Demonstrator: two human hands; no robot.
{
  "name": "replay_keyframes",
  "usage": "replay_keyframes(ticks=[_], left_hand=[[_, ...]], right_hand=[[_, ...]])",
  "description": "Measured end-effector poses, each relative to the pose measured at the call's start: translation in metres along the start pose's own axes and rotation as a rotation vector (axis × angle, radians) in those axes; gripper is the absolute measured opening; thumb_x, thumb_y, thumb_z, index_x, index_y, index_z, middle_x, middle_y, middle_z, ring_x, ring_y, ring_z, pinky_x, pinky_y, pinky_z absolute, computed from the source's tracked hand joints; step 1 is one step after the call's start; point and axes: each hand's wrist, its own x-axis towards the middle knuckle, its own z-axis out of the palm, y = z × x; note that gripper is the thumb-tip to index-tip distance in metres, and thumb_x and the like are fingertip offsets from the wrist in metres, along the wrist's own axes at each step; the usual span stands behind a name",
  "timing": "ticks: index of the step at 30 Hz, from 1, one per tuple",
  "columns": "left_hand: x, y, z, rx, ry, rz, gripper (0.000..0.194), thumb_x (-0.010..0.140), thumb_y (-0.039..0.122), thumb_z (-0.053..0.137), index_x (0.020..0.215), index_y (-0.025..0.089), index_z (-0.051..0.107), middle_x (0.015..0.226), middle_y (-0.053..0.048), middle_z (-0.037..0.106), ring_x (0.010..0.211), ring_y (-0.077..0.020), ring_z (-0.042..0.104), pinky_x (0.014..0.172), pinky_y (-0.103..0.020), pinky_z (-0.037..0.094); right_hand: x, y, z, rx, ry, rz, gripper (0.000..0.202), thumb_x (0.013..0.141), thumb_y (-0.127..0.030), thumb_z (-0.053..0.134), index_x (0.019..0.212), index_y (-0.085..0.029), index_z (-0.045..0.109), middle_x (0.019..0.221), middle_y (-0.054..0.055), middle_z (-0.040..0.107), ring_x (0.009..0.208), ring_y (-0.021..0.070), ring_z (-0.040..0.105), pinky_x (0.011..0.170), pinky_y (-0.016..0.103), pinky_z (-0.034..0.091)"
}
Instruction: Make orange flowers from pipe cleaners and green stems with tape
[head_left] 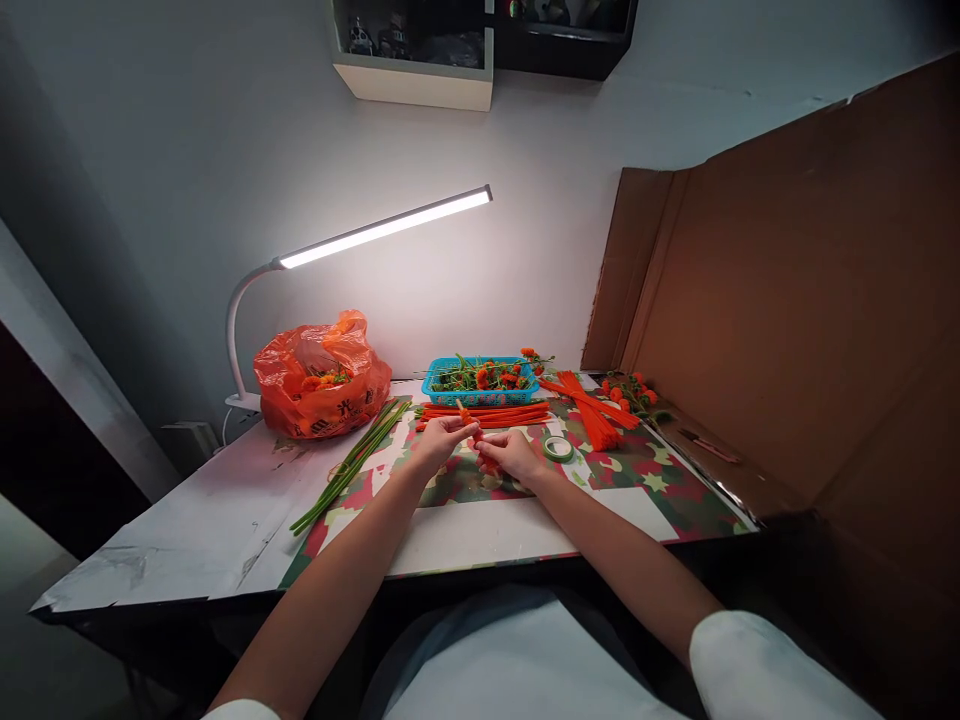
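Over the table's middle, my left hand [444,440] pinches the upper part of a thin orange piece [470,420] with a pale tip pointing up. Lower on the same piece, the fingers of my right hand [513,455] are closed round it. Behind my hands lies a bundle of orange stems [517,413]. A roll of green tape [557,449] rests just right of my right hand. More orange stems [592,420] lie crossed farther right. Green stems [349,470] are spread left of my left hand.
A blue basket [480,397] with orange flowers stands at the back, an orange plastic bag [322,390] at the left. Flowers [634,392] lie at the back right by a cardboard wall [787,300]. A lit lamp [386,228] reaches over the table [187,520].
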Motion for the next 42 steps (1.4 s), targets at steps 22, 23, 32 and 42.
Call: replay_keyframes(ticks=[22, 23, 32, 42], left_hand=[[-0.006, 0.006, 0.002, -0.255, -0.145, -0.19, 0.047, 0.053, 0.027, 0.084, 0.093, 0.011, 0.067, 0.081, -0.007, 0.07, 0.073, -0.0154, 0.064, 0.076, -0.03, 0.048], [-0.005, 0.006, 0.002, -0.257, -0.128, -0.188, 0.045, 0.052, 0.027, 0.085, 0.091, 0.011, 0.067, 0.078, -0.006, 0.07, 0.072, -0.0152, 0.064, 0.075, -0.03, 0.048], [0.006, 0.001, -0.006, -0.313, 0.048, -0.192, 0.038, 0.046, 0.022, 0.085, 0.078, 0.01, 0.067, 0.069, -0.005, 0.067, 0.063, -0.0115, 0.06, 0.063, -0.024, 0.048], [0.011, 0.007, -0.02, -0.338, 0.18, -0.229, 0.035, 0.053, 0.013, 0.082, 0.083, 0.011, 0.065, 0.068, -0.002, 0.064, 0.064, -0.0097, 0.062, 0.063, -0.019, 0.05]], right_hand=[[0.008, 0.002, -0.001, 0.119, -0.056, -0.009, 0.045, 0.068, -0.061, 0.061, 0.067, -0.017, 0.05, 0.051, -0.007, 0.042, 0.04, 0.0044, 0.032, 0.04, 0.019, 0.029], [0.007, 0.001, -0.001, 0.109, -0.061, -0.015, 0.044, 0.069, -0.06, 0.06, 0.066, -0.017, 0.05, 0.05, -0.007, 0.041, 0.041, 0.0046, 0.032, 0.04, 0.019, 0.028], [0.01, -0.006, -0.003, -0.012, -0.029, -0.073, 0.045, 0.067, -0.06, 0.058, 0.06, -0.017, 0.049, 0.049, -0.006, 0.039, 0.044, 0.0057, 0.032, 0.042, 0.02, 0.025], [0.01, -0.016, -0.027, -0.17, -0.127, -0.064, 0.041, 0.069, -0.056, 0.059, 0.061, -0.017, 0.053, 0.05, -0.005, 0.04, 0.047, 0.007, 0.034, 0.048, 0.022, 0.032]])
